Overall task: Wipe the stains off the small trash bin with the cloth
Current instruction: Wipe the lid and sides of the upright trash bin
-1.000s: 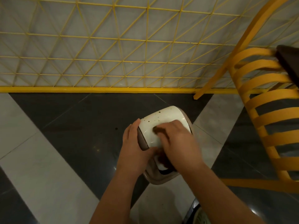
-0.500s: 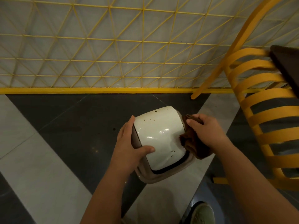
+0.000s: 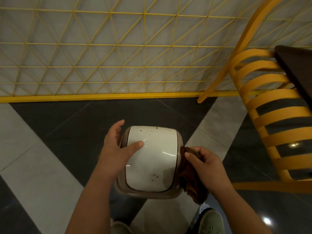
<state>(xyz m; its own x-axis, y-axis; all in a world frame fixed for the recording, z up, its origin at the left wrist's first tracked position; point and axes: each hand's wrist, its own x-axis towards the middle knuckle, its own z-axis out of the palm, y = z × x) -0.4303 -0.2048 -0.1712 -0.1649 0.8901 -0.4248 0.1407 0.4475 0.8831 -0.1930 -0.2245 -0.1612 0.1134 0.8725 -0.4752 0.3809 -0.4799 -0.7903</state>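
The cloth (image 3: 190,176) is no longer rubbed across the white lid (image 3: 152,159) of the trash bin (image 3: 148,191), as it was a second ago; it is now pinched by the right hand (image 3: 206,164) against the bin's right side, lower than half a second ago. The left hand (image 3: 116,147) is loosened, its fingers lifted off the left edge and only the thumb laid on the lid. The bin is seen turned squarer to the camera.

There is a single view, from the person's head, looking steeply down and forward onto the small trash bin (image 3: 152,159), which sits close below at lower centre. Beyond the bin rises a yellow lattice fence (image 3: 118,65); right of it stands a yellow chair (image 3: 270,102).
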